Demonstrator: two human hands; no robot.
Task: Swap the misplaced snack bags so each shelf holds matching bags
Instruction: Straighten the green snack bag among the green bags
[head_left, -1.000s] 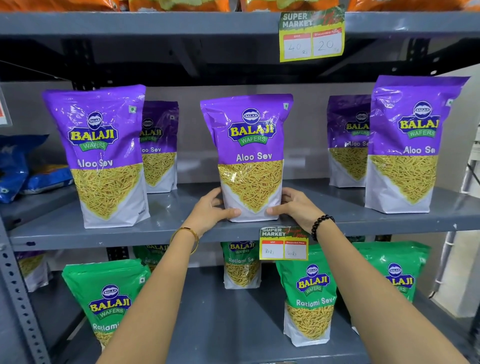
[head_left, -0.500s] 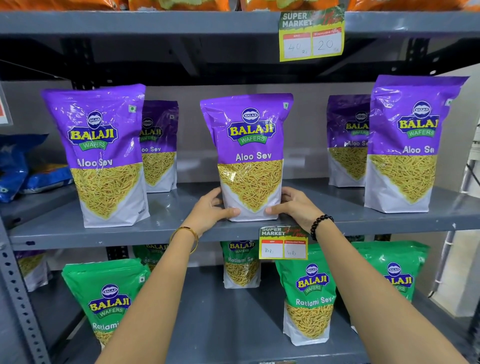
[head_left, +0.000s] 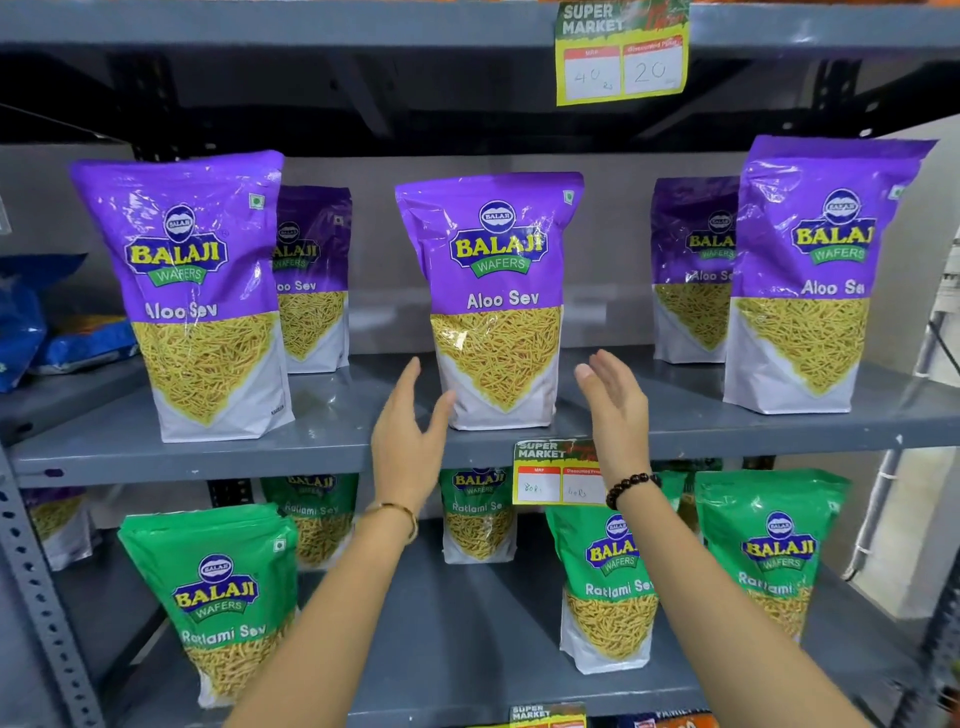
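Observation:
A purple Aloo Sev bag (head_left: 493, 296) stands upright at the middle of the grey middle shelf (head_left: 332, 447). My left hand (head_left: 410, 436) is open just left of its base, thumb near the bag's lower corner. Open as well, my right hand (head_left: 613, 400) is a short gap off the bag's right side. Several more purple Aloo Sev bags stand on this shelf, such as the left one (head_left: 197, 296) and the right one (head_left: 810, 275). The lower shelf (head_left: 467, 649) holds several green Ratlami Sev bags, such as the left one (head_left: 218, 597).
Yellow price tags hang on the top shelf edge (head_left: 621, 57) and the middle shelf edge (head_left: 558, 473). Blue bags (head_left: 47, 322) lie at the far left of the middle shelf. A perforated upright post (head_left: 36, 597) runs down the left side.
Both hands have let go of the middle purple bag's base and opened, moving slightly apart from it. The bag stays upright on the shelf.

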